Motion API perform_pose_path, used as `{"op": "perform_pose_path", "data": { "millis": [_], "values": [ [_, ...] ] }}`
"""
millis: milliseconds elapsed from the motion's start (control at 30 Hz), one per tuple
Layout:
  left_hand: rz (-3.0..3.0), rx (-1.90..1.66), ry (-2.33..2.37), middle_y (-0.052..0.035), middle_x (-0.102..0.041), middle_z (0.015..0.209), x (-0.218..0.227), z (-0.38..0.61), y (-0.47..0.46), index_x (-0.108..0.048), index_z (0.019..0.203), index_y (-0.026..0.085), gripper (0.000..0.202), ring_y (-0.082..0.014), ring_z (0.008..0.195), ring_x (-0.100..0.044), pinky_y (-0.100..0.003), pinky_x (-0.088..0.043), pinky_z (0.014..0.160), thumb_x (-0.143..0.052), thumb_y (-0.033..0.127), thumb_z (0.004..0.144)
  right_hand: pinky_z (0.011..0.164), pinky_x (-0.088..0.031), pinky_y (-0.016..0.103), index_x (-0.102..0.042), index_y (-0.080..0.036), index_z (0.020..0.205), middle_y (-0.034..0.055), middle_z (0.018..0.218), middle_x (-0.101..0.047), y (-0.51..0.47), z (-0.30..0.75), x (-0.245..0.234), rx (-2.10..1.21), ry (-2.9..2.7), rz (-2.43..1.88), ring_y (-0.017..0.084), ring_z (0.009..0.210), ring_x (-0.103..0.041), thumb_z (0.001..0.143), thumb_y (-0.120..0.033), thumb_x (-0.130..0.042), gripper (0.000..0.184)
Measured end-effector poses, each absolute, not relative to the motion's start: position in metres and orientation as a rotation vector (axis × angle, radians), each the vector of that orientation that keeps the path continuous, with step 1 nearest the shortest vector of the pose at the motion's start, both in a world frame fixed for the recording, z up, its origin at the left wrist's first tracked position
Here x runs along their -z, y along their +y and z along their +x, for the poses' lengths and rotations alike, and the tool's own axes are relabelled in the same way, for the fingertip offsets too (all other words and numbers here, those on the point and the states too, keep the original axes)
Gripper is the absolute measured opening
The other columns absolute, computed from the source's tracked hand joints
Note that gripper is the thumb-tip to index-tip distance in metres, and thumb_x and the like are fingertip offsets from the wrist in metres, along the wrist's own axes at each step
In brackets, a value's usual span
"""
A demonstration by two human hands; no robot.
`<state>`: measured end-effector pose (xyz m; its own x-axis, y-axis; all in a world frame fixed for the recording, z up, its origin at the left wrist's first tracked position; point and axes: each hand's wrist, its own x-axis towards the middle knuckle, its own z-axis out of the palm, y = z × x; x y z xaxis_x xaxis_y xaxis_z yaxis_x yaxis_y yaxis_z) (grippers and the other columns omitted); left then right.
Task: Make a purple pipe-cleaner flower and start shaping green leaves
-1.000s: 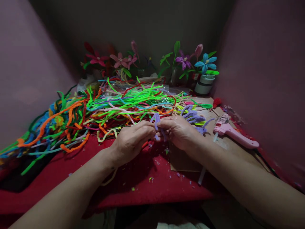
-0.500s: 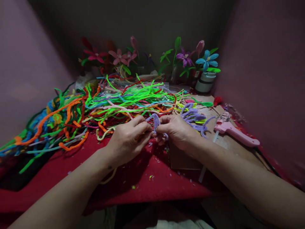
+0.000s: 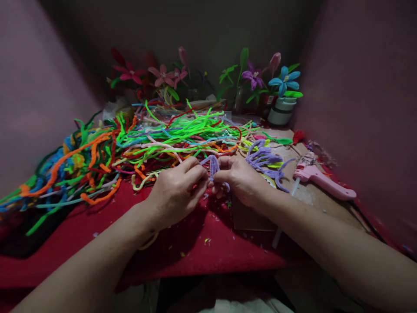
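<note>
Between my two hands is a bent purple pipe cleaner (image 3: 213, 165), folded into a narrow bunch of loops. My right hand (image 3: 235, 177) pinches the bunch between thumb and fingers. My left hand (image 3: 182, 184) is closed at its lower left side, with fingertips pressed together on the purple strand; the exact grip is partly hidden by the fingers. Just beyond my right hand lie several looped purple pipe cleaner pieces (image 3: 260, 156) on a cardboard sheet (image 3: 252, 218).
A heap of loose pipe cleaners (image 3: 182, 134) spreads across the red cloth (image 3: 195, 256). At right lies a pink glue gun (image 3: 325, 181) with its glue stick. Behind stand pipe cleaner flowers, one blue (image 3: 284, 81) in a jar (image 3: 282, 112). Walls close both sides.
Hardly anything differs. Both hands stay in place on the purple pipe cleaner, with only slight finger movement, and the view shifts a little.
</note>
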<state>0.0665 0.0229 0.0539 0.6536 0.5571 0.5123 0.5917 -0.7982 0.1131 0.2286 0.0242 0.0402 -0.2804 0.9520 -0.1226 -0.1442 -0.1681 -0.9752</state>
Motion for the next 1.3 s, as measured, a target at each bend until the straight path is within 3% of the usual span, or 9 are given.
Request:
{"op": "perform_pose_path", "data": {
  "millis": [167,333,600,800,1000,1100,1200,1300],
  "values": [
    [-2.683,0.714,-0.993,-0.0037,-0.053,0.074,-0.05,0.067,0.022,-0.057,0.073,0.014,0.017,-0.0106,0.057,-0.048,-0.021,-0.035,0.049,-0.047,0.022,0.085,0.042,-0.049,0.025,-0.05,-0.018,0.063,-0.0004,0.055,-0.061,0.026,0.228,-0.037,-1.684,-1.151,-1.035,0.012,0.043,-0.056,0.056,-0.005,-0.054,0.015],
    [-2.542,0.579,-0.994,-0.004,-0.055,0.074,-0.047,0.068,0.02,-0.057,0.074,0.015,0.021,-0.0118,0.055,-0.048,-0.023,-0.031,0.046,-0.047,0.029,0.085,0.044,-0.051,0.026,-0.047,-0.019,0.058,-0.0013,0.048,-0.057,0.029,0.227,-0.035,-1.719,-1.109,-0.983,0.013,0.043,-0.057,0.056,-0.006,-0.056,0.015],
    [-2.379,0.493,-0.895,-0.0031,-0.053,0.067,-0.048,0.073,0.012,-0.055,0.069,0.017,0.018,-0.0144,0.051,-0.046,-0.027,-0.025,0.044,-0.046,0.021,0.084,0.036,-0.044,0.021,-0.049,-0.018,0.062,-0.0031,0.046,-0.057,0.024,0.224,-0.038,-1.595,-1.174,-1.122,0.012,0.038,-0.055,0.057,-0.003,-0.049,0.016],
    [-2.299,0.42,-0.846,-0.0039,-0.05,0.063,-0.048,0.081,0.001,-0.053,0.067,0.017,0.016,-0.0179,0.054,-0.048,-0.029,-0.03,0.046,-0.047,0.012,0.081,0.039,-0.041,0.018,-0.053,-0.017,0.06,-0.0054,0.049,-0.055,0.019,0.218,-0.039,-1.484,-1.169,-1.119,0.008,0.041,-0.051,0.055,-0.002,-0.052,0.016],
    [-2.43,0.383,-0.88,-0.0067,-0.052,0.07,-0.047,0.08,0.001,-0.056,0.077,0.012,0.016,-0.0186,0.059,-0.051,-0.027,-0.037,0.047,-0.042,0.007,0.083,0.041,-0.044,0.018,-0.055,-0.015,0.059,-0.0038,0.051,-0.057,0.021,0.22,-0.036,-1.631,-1.067,-0.976,0.008,0.042,-0.052,0.058,-0.006,-0.054,0.009],
    [-2.685,0.527,-0.913,-0.0084,-0.055,0.084,-0.05,0.073,0.01,-0.057,0.089,0.011,0.015,-0.016,0.068,-0.055,-0.025,-0.043,0.053,-0.042,0.014,0.086,0.041,-0.048,0.021,-0.052,-0.015,0.059,-0.0022,0.05,-0.058,0.025,0.224,-0.032,-1.686,-1.034,-0.979,0.01,0.04,-0.054,0.06,-0.008,-0.056,0.008],
    [-2.86,0.955,-1.073,-0.0084,-0.056,0.103,-0.056,0.068,0.019,-0.055,0.103,0.015,0.02,-0.0154,0.084,-0.058,-0.025,-0.049,0.069,-0.048,0.016,0.084,0.043,-0.051,0.023,-0.053,-0.014,0.063,0.0001,0.051,-0.06,0.029,0.227,-0.033,-1.712,-0.972,-0.988,0.012,0.043,-0.057,0.061,-0.008,-0.058,0.008],
    [-2.961,1.493,-1.604,-0.0044,-0.061,0.091,-0.06,0.065,0.027,-0.051,0.105,0.017,0.031,-0.0146,0.072,-0.062,-0.028,-0.052,0.065,-0.06,0.018,0.075,0.044,-0.054,0.023,-0.055,-0.013,0.067,0.0018,0.054,-0.062,0.03,0.227,-0.037,-1.724,-0.931,-0.984,0.011,0.044,-0.059,0.063,-0.008,-0.059,0.007]
  ]
}}
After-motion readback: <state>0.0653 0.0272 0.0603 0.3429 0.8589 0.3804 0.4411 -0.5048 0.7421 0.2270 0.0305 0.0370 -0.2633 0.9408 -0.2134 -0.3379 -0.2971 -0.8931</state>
